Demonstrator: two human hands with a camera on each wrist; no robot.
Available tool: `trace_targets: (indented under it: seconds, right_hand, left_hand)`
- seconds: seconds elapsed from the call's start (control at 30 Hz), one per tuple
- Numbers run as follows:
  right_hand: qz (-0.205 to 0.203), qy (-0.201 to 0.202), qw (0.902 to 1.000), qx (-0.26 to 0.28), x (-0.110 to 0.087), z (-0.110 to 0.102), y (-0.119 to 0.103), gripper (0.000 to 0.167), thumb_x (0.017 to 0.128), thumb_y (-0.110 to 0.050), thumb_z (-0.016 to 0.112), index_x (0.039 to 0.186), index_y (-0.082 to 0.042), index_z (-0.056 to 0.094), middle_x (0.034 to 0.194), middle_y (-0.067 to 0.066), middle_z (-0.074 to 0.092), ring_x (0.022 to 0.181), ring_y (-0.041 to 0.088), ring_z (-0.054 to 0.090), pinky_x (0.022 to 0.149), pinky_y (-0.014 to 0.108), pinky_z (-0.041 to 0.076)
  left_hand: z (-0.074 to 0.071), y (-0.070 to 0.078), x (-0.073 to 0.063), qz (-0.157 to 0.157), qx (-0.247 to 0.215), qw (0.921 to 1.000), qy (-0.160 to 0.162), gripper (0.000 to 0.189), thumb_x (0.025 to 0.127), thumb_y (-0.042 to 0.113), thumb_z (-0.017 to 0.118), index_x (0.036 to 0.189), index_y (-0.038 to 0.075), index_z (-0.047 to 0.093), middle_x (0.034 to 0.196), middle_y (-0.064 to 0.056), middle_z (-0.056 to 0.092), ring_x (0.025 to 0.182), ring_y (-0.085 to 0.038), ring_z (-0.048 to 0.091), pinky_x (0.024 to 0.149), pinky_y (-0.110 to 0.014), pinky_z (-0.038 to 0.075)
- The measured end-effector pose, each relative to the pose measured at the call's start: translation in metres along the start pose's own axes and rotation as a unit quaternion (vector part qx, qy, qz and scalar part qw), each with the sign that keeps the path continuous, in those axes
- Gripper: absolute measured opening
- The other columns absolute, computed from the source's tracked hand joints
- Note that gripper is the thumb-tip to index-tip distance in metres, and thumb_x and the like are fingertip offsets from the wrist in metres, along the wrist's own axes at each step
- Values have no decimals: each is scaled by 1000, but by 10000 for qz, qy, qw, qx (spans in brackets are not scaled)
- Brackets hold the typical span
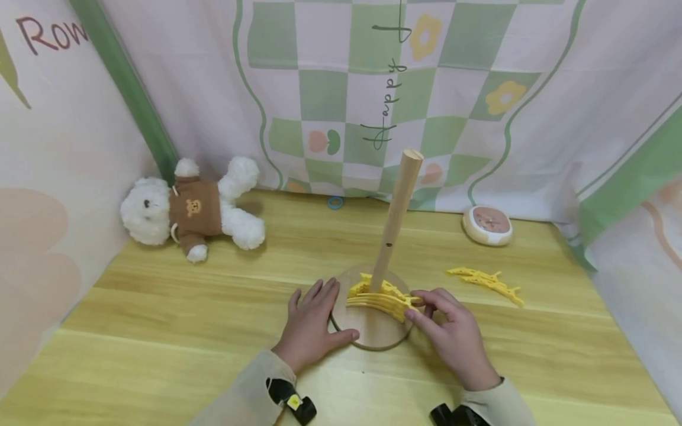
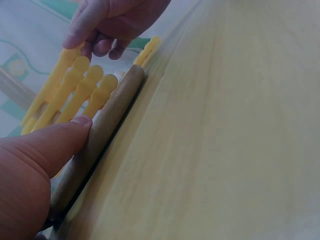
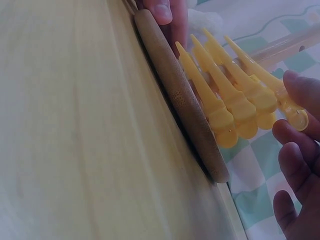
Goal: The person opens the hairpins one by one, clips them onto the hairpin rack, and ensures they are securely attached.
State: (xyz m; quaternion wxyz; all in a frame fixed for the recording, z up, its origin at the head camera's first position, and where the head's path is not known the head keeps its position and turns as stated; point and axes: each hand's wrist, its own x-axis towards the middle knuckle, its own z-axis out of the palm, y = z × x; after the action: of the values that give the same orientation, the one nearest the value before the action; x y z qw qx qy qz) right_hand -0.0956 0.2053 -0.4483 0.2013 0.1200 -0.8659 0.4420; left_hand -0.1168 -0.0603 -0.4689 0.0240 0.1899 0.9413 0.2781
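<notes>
A round wooden base (image 1: 375, 338) lies on the table with a wooden post (image 1: 394, 219) rising from it, tilted in the head view. Curved yellow plastic pieces (image 1: 379, 302) with knobbed ends are stacked in layers around the foot of the post. My left hand (image 1: 309, 331) rests on the base's left edge, fingers extended and thumb along the near rim. My right hand (image 1: 455, 337) pinches the right end of the uppermost yellow piece (image 3: 257, 70) between thumb and index finger. In the right wrist view that piece is slightly apart from the layers below at its near end.
More yellow pieces (image 1: 487, 283) lie loose on the table right of the base. A white plush toy (image 1: 197, 207) in a brown shirt lies at the back left. Near the back curtain are a small blue ring (image 1: 328, 204) and a rounded white device with a brownish top (image 1: 487, 226).
</notes>
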Motion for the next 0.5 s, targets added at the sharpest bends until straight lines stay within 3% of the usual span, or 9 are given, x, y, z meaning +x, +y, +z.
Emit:
trace_targets:
  seconds: [0.33, 0.5]
  right_hand:
    - [337, -268, 9984, -362, 1, -2, 1, 29, 82, -15, 83, 110, -16, 75, 106, -9, 65, 97, 9, 56, 81, 27, 46]
    - [318, -270, 9986, -323, 2, -1, 3, 29, 82, -13, 83, 110, -15, 75, 106, -7, 65, 98, 9, 56, 83, 25, 45]
  left_hand:
    - [1, -1, 0, 3, 24, 10000, 10, 101, 81, 65, 72, 156, 7, 36, 161, -9, 33, 149, -34, 26, 117, -64, 9]
    - [1, -1, 0, -6, 15, 10000, -3, 101, 81, 64, 72, 156, 7, 35, 162, -9, 33, 149, -34, 26, 117, -64, 8]
